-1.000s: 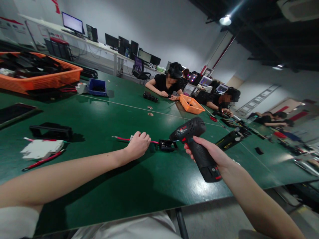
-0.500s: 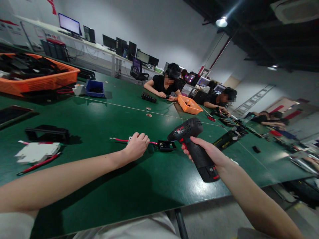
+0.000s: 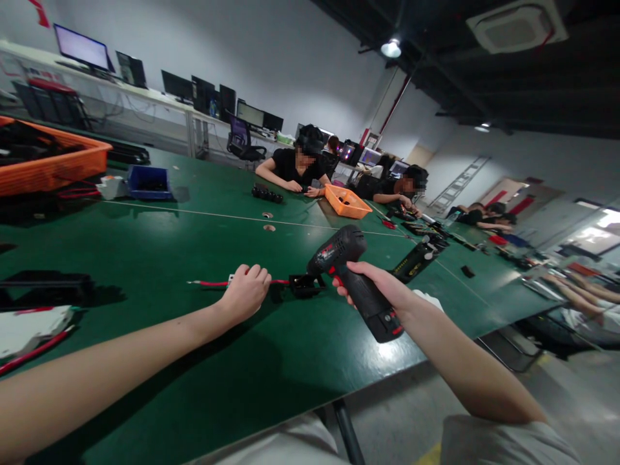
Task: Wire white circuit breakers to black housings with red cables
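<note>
My right hand (image 3: 363,284) is wrapped round the grip of a black-and-red cordless screwdriver (image 3: 341,248). Its nose points down and left into a small black open frame (image 3: 306,289) lying on the green table; the bit's contact is too small to make out. Just left of that frame, my left hand (image 3: 248,290) is closed over a red cable (image 3: 213,284), pressing it near the tabletop. A white piece shows at the edge of the fingers, mostly hidden. The cable's bare metal end sticks out left, and its other side runs into the black frame.
A white housing with red cable (image 3: 33,329) and a black frame (image 3: 48,287) lie at left. Behind them are a blue bin (image 3: 149,183) and an orange basket (image 3: 53,165). Co-workers sit across the table near another orange basket (image 3: 346,203). A black device (image 3: 419,258) lies right.
The view has swung right, shifting everything leftward in the picture. The screwdriver's nose now sits lower, at the black frame; both hands keep their grips.
</note>
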A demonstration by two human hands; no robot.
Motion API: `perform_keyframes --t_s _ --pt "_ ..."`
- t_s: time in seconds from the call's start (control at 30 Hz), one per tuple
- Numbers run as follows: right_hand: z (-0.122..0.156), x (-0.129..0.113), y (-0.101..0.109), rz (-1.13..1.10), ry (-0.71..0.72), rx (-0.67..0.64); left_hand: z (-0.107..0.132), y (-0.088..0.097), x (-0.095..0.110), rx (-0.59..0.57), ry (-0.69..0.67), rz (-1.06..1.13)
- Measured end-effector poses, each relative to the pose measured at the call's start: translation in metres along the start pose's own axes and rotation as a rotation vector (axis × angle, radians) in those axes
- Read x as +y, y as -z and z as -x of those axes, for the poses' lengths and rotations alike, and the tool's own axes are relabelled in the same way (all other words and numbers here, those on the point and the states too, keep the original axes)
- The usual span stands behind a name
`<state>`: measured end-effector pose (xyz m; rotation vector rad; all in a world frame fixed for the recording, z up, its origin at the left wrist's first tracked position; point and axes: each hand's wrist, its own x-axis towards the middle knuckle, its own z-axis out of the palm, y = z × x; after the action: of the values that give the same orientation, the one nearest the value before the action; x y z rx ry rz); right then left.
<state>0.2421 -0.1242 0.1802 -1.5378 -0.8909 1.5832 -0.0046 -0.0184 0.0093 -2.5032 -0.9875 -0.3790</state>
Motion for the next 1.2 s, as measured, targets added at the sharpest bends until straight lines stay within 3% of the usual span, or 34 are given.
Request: perform_keyframes --t_s 0.53,0.8,0.93,1.07,1.2 --pt "0.008 -0.001 0.004 0.006 0.029 -0.049 -0.001 0.0 -0.001 0.021 0.002 0.019" --pt "0.01 -0.002 0.013 0.009 0.096 -0.063 -0.001 -0.002 -0.001 0.05 -0.02 0.012" --pt "0.01 -0.008 0.021 0.032 0.191 -0.008 0.0 -0.003 -0.001 0.03 -0.033 -0.03" --pt "-0.009 -0.008 0.041 0.225 0.314 0.077 -0.001 -0.001 0.0 0.003 -0.038 -0.061" --pt "-0.048 0.003 0.068 0.73 0.397 0.279 -0.003 0.0 0.001 0.0 -0.006 -0.03"
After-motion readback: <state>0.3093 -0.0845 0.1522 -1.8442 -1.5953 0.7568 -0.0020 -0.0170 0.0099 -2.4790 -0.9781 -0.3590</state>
